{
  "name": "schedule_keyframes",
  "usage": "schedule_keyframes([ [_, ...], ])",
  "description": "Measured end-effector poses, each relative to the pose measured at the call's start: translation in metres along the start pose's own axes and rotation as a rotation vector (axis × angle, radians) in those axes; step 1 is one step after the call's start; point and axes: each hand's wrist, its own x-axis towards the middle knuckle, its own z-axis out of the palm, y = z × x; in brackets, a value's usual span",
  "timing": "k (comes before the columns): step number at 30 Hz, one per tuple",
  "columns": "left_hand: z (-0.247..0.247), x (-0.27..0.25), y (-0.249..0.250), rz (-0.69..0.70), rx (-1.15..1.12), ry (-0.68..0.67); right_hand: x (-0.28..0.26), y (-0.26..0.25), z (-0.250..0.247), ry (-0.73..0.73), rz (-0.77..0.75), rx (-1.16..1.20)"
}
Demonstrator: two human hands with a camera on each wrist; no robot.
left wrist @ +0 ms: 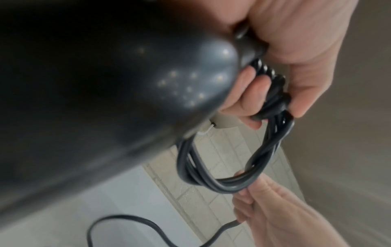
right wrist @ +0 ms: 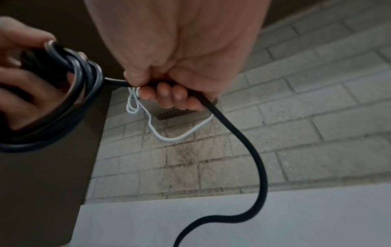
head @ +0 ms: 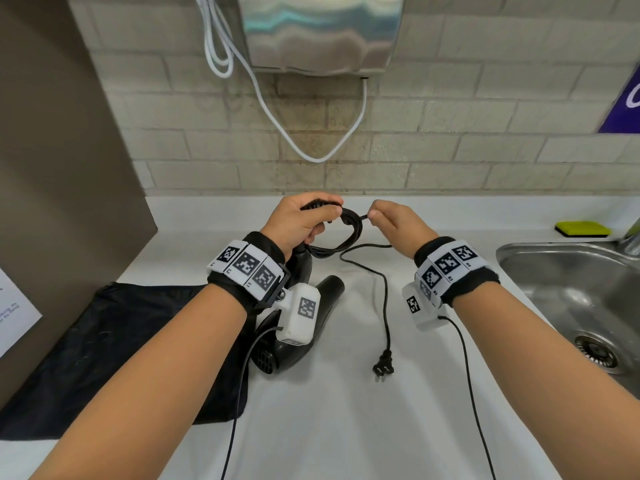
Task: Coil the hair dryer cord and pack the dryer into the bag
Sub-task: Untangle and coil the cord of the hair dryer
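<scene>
While both hands work above the table (head: 346,410), the scene reads:
Left hand (head: 301,220): grips the coiled loops of the cord (head: 349,230) and the handle end of the hair dryer (head: 311,306).
Right hand (head: 398,223): pinches the cord just at 3 o'clock of the coil.
Plug (head: 382,367): lies loose on the table, at 5 o'clock of the coil.
Bag (head: 121,341): flat on the table at 9 o'clock of the dryer.

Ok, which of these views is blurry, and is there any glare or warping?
Head view: sharp, brick courses bowed by the wide lens, sheen on the steel wall unit. Left wrist view: the hair dryer is a dark out-of-focus mass with specks of glare. Right wrist view: dim, soft on the right hand.
</scene>
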Motion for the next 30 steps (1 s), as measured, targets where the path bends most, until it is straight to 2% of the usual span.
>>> schedule_keyframes([
  [7, 0.007, -0.001, 0.004, 0.013, 0.111, 0.015, 0.005, -0.018, -0.002, 0.333, -0.037, 0.038],
  [14, 0.014, -0.002, 0.003, 0.014, 0.111, 0.08, -0.003, -0.038, 0.0, 0.495, -0.145, 0.107],
  [22, 0.01, 0.001, 0.004, -0.05, 0.205, -0.04, -0.008, -0.048, 0.007, 0.488, -0.211, 0.111],
  [26, 0.011, 0.002, 0.004, -0.042, 0.21, -0.035, -0.009, -0.048, 0.006, 0.461, -0.257, 0.122],
  [30, 0.015, 0.0, 0.004, -0.02, 0.148, -0.027, -0.01, -0.046, 0.003, 0.505, -0.268, 0.139],
])
